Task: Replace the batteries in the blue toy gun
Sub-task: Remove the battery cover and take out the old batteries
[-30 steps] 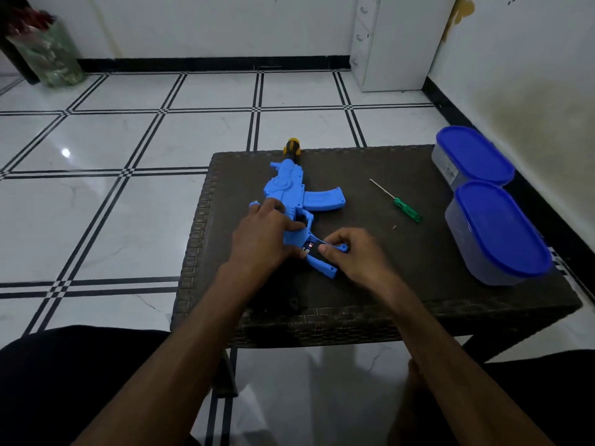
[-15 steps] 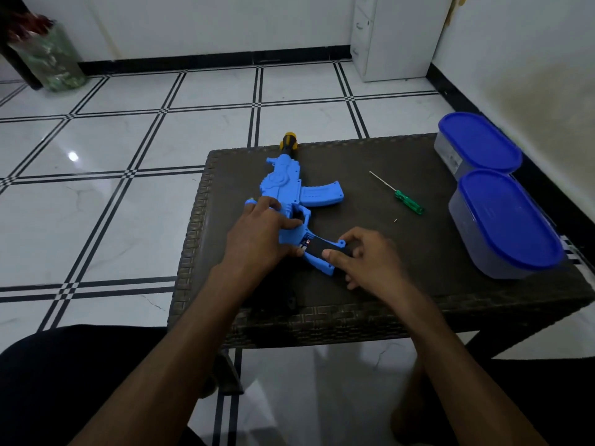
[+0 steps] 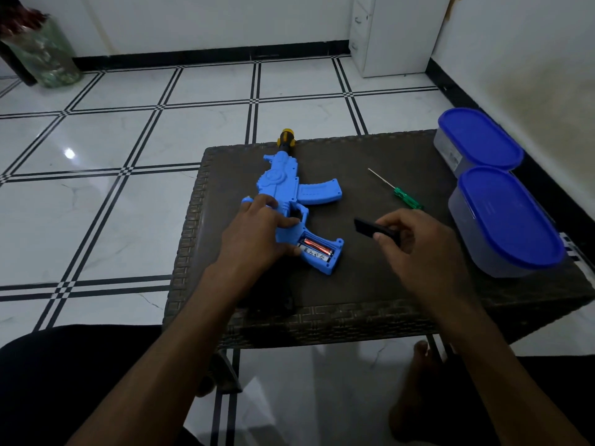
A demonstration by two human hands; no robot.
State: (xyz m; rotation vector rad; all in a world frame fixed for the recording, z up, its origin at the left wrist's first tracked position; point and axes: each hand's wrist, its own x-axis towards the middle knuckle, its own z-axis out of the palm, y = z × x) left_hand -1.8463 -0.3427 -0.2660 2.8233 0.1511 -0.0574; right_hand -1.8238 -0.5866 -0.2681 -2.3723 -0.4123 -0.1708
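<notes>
Lifted away from the grip since a moment ago, the flat black battery cover (image 3: 376, 232) now sits pinched in the curled fingers of the right hand (image 3: 415, 243), held above the dark woven wicker table (image 3: 370, 284) just right of the blue plastic toy gun (image 3: 289, 201). That gun lies flat, its open compartment showing two batteries (image 3: 317, 247). Spread over the gun's body, the left hand (image 3: 257, 235) presses it down with fingers fairly straight. A green-handled screwdriver (image 3: 406, 197) and two blue-lidded containers (image 3: 502, 217) lie to the right.

batteries (image 3: 316, 247) bear print, too blurred to read
</notes>
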